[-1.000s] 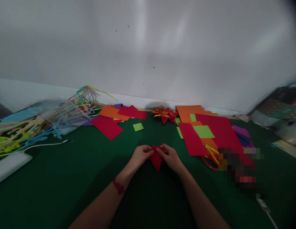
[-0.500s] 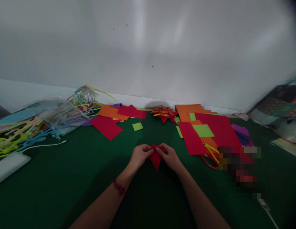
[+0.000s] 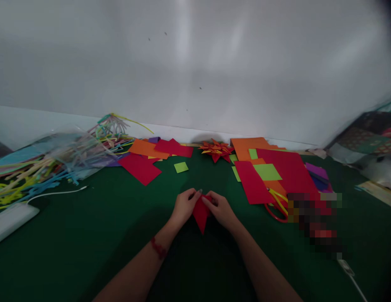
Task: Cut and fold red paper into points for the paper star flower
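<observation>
A small folded piece of red paper [image 3: 201,214] sits between my two hands, its point aimed toward me, just above the green table [image 3: 88,235]. My left hand [image 3: 183,205] pinches its left upper edge with curled fingers. My right hand [image 3: 221,209] grips the right upper edge, fingers closed on it. A red thread band circles my left wrist [image 3: 158,247].
Red, orange and green paper sheets [image 3: 271,176] lie at the right, with red-and-yellow scissors [image 3: 277,205] on them. A red-orange folded paper star [image 3: 216,150] sits by the wall. More sheets [image 3: 141,165] and a heap of coloured strips [image 3: 47,167] lie at the left.
Both hands have shifted slightly toward me and left with the red paper. The folded piece now looks narrower, and my left fingers have moved up along its edge.
</observation>
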`<act>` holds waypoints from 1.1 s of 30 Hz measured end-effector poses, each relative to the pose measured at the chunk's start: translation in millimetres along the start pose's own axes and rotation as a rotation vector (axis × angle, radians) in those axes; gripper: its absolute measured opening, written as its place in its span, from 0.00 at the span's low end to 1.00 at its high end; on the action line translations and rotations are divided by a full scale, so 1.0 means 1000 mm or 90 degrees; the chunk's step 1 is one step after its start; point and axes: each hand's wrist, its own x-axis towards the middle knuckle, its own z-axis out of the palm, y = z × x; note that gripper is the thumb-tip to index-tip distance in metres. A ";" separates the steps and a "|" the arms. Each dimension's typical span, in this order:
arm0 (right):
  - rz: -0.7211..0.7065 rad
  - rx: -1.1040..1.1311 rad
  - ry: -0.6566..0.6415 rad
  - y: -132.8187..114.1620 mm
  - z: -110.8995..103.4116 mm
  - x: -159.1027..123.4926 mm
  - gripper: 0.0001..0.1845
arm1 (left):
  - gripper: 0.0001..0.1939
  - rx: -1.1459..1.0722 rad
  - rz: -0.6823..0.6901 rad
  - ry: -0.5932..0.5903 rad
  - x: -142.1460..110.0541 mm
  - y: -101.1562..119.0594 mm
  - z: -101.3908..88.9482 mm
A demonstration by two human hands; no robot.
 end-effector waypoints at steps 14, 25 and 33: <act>0.012 0.015 0.125 0.000 -0.007 0.005 0.18 | 0.22 -0.049 0.009 -0.105 0.004 0.005 -0.002; 0.004 0.026 0.106 0.000 -0.008 0.005 0.17 | 0.18 0.066 0.055 -0.063 -0.002 0.009 -0.004; -0.003 0.012 0.118 -0.001 -0.006 0.005 0.16 | 0.16 0.067 0.058 -0.086 -0.003 0.011 -0.003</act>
